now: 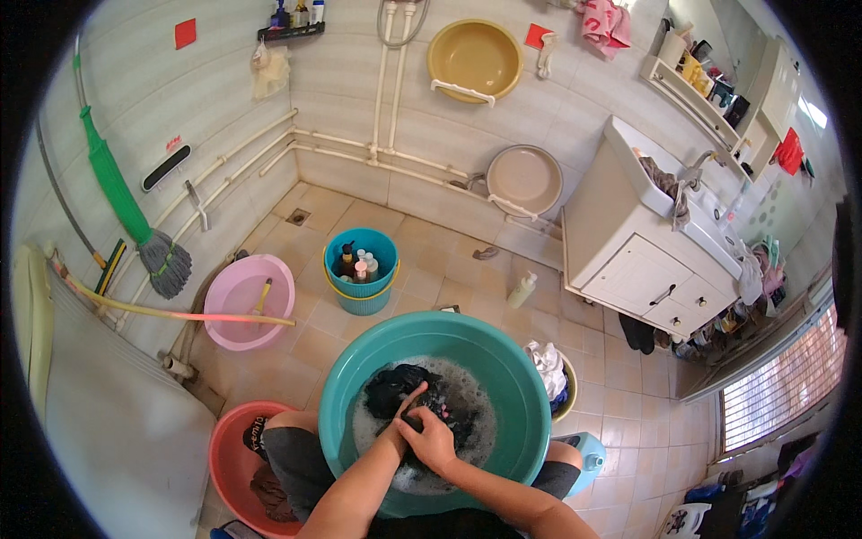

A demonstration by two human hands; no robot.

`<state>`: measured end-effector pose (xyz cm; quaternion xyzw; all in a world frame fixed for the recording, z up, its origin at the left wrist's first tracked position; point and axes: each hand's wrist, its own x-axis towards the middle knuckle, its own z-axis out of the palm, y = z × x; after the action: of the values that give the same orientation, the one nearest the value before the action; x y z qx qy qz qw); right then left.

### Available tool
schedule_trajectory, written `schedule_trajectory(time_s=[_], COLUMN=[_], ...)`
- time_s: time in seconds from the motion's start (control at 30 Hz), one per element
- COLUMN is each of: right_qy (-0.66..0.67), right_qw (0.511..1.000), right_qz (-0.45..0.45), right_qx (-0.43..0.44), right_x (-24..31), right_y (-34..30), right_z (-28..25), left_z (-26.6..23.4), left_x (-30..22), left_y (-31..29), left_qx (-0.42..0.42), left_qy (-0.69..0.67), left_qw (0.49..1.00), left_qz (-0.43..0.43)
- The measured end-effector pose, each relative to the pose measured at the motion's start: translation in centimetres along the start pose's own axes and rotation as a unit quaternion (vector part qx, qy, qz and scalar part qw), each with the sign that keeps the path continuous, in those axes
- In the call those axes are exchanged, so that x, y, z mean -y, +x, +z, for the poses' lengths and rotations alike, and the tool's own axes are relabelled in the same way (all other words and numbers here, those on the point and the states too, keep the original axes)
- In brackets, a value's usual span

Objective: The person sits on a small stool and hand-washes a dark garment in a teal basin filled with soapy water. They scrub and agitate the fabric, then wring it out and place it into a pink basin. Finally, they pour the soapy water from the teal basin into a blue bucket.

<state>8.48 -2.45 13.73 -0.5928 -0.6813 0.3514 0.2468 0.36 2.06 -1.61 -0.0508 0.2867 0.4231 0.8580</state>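
A big teal basin [346, 359] stands between my knees with foamy water [471, 391] in it. Wet black cloth [395, 386] lies bunched in the suds, part of it under water, with small pink spots near its middle. My left hand [410, 406] is on the cloth, one finger showing long over it and the rest partly hidden. Close against it, my right hand [433, 443] has its fingers curled on a dark fold. Both hands are closed on the cloth, just above the water.
A red basin [229, 440] with clothes stands at left. Ahead are a pink basin [235, 292] with a brush and a blue bucket [362, 292] of bottles. At right are a laundry-filled bucket [564, 409], a blue jug [588, 463], a pump bottle [522, 290] and a sink cabinet [620, 260].
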Motion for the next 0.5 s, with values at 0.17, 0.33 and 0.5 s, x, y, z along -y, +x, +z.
schedule_trajectory(time_s=[0.17,0.33,0.5], right_qy=[-0.1,0.077,0.089], right_qw=[0.988,0.988,0.989], right_qz=[-0.028,0.049,0.112], right_qx=[-0.11,-0.124,0.039], right_x=[-4.0,-6.7,-16.1], right_y=[3.9,6.1,6.2], right_z=[-0.5,-2.5,-3.2], left_z=[7.2,9.1,13.2], left_x=[1.1,0.4,-2.1], left_y=[-2.7,-4.3,-7.8], left_qx=[-0.151,-0.105,0.012], left_qy=[0.072,-0.008,-0.085], left_qw=[0.974,0.981,0.983], left_qz=[0.156,0.16,0.16])
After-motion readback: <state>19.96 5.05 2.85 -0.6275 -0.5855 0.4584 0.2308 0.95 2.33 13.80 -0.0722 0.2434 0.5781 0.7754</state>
